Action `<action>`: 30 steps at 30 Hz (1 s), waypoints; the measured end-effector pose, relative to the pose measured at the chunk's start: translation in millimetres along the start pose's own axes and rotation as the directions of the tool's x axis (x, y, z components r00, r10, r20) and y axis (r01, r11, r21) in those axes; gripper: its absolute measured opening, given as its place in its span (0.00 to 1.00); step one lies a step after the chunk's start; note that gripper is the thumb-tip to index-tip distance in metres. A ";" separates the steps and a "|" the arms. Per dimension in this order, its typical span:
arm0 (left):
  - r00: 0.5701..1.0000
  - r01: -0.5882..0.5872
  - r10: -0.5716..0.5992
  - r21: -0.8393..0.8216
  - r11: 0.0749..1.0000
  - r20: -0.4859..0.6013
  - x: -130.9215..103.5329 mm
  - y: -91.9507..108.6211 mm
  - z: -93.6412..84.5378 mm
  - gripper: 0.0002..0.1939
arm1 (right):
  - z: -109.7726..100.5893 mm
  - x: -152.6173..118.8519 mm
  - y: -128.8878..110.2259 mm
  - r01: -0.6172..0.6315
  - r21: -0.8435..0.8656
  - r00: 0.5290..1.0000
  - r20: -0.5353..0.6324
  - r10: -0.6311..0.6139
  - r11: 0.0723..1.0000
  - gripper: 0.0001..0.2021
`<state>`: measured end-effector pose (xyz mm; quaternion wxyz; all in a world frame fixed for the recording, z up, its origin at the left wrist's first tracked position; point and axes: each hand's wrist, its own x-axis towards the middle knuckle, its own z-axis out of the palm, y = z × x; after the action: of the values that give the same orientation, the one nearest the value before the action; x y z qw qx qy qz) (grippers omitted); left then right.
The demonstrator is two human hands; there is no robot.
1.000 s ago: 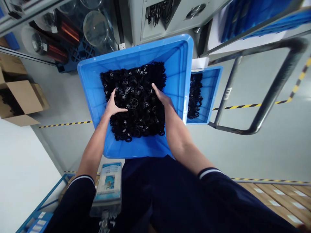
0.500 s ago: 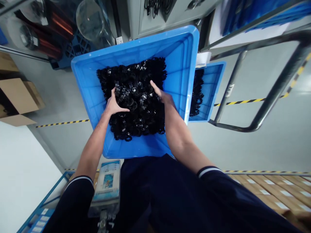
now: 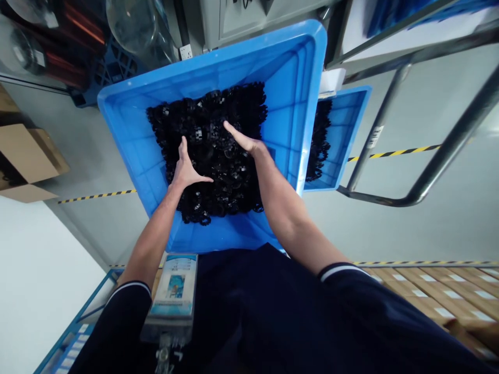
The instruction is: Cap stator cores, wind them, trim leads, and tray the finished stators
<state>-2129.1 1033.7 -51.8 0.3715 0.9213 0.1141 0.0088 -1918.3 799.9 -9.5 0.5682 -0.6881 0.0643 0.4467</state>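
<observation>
A large blue plastic bin (image 3: 234, 236) stands right in front of me, its lower part filled with a heap of small black ring-shaped parts (image 3: 218, 192) with toothed edges. Over the left half of the heap is my left hand (image 3: 186, 170), thumb spread wide from the stretched fingers, nothing gripped in it. My right hand (image 3: 242, 139) reaches in from the right, its digits stretched out above the parts. Some of its fingers are hidden from this angle. Dark rings lie between the two hands, and I cannot tell whether the fingertips touch them.
Beside the bin on the right is a smaller blue bin (image 3: 339, 150) of black parts. A metal tube frame (image 3: 384, 124) stands further right. Copper-coloured spools (image 3: 66, 67) are at the upper left, an open cardboard box (image 3: 27, 156) at the left, and cartons (image 3: 440, 291) at the lower right.
My right hand has moved left and slightly up, closer to my left hand. The shiny clump of rings between the hands has dropped or spread into the heap. The view has shifted slightly.
</observation>
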 end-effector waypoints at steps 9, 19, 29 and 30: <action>0.989 0.082 -0.085 0.034 0.996 0.118 22.7 2.6 7.3 1.04 | 14.1 1.1 11.3 -0.178 0.226 0.914 0.399 0.075 0.958 0.40; 0.994 0.031 -0.034 0.030 0.999 0.107 3.6 26.0 -0.1 0.94 | 12.8 -15.0 19.7 -0.136 0.334 0.933 0.359 0.007 0.933 0.28; 0.998 -0.048 0.047 0.043 0.998 0.040 -38.3 63.5 -54.3 0.83 | 36.0 -79.7 -6.3 -0.166 0.343 0.871 0.490 -0.025 0.925 0.32; 0.998 -0.062 0.060 0.055 0.997 0.032 -44.3 69.7 -63.3 0.83 | 39.0 -89.3 -8.9 -0.162 0.352 0.874 0.484 -0.031 0.922 0.32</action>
<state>-2164.4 1018.6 44.9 0.3470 0.9344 0.0804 0.0029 -1987.0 798.3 60.1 0.6732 -0.4290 0.0306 0.6016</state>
